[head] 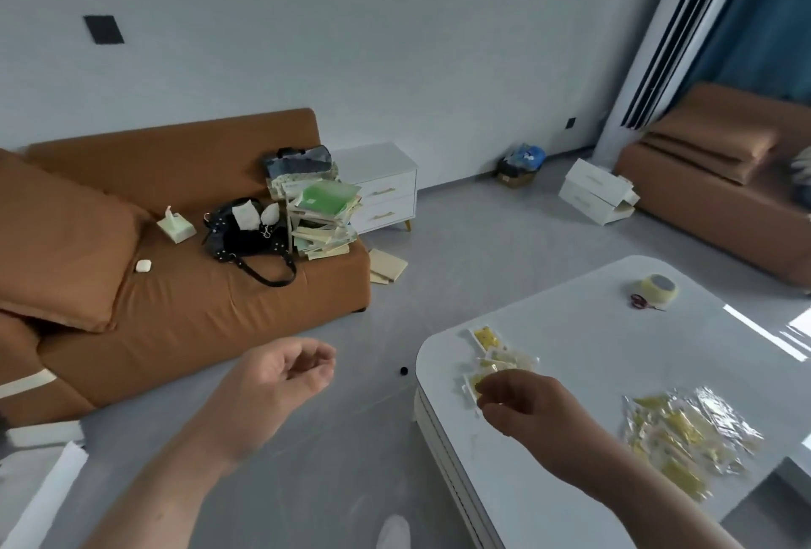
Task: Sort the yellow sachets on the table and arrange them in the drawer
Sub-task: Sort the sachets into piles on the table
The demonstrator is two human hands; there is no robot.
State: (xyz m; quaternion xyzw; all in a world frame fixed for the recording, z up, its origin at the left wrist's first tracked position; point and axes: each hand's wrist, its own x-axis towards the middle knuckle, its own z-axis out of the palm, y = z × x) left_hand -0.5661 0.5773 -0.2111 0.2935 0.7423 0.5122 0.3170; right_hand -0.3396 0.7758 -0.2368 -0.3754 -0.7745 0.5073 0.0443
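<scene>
Item 1: my right hand (522, 403) is pinching a yellow sachet (474, 382) at the near-left corner of the white table (592, 351), beside a small sachet row (496, 351).
Item 2: my left hand (285, 377) is hanging loosely curled over the floor, holding nothing.
Item 3: a sachet heap (684, 434) is lying further right on the table; a tape roll (658, 285) and scissors (645, 302) are sitting beyond it.
</scene>
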